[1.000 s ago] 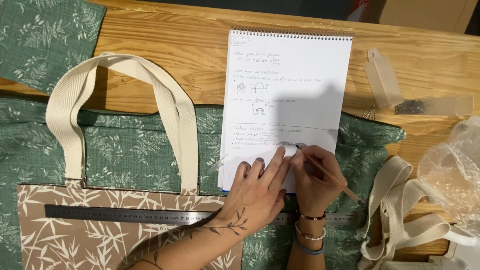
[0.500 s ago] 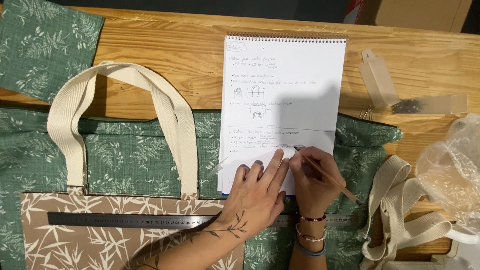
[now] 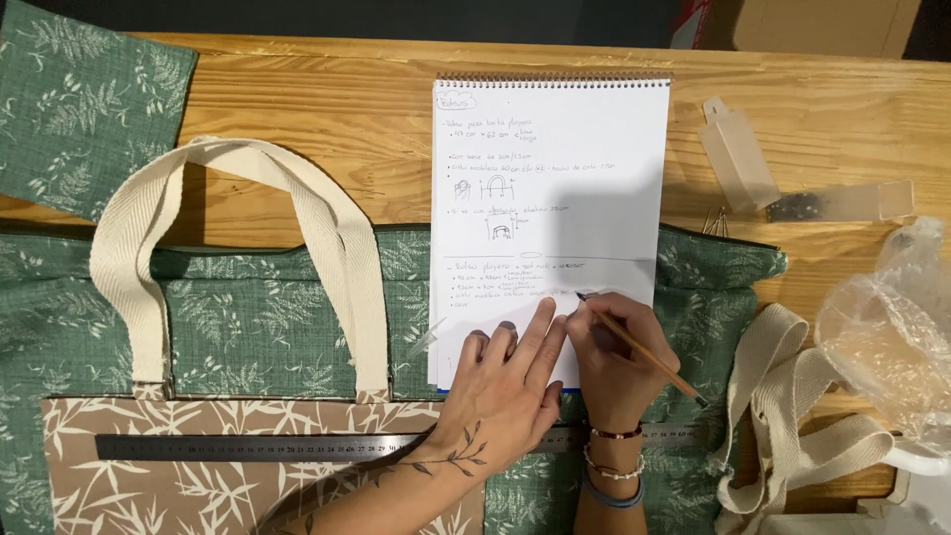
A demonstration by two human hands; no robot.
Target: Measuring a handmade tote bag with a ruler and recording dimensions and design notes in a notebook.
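A white spiral notepad with handwritten notes and small sketches lies on the wooden table, its lower part over a green leaf-print fabric bag. My left hand rests flat on the pad's lower edge, fingers spread, holding nothing. My right hand grips a wooden pencil whose tip touches the page beside the lower lines of writing. A steel ruler runs across the bag's brown leaf-print pocket and passes under my left wrist.
Cream webbing handles arch over the bag. More cream strap lies coiled at the right beside a crumpled clear plastic bag. Two clear plastic cases sit at the upper right. A second green fabric piece covers the upper left.
The view shifted slightly, so everything sits a little lower in the picture. Both hands stay on the pad, with the pencil tip at almost the same spot.
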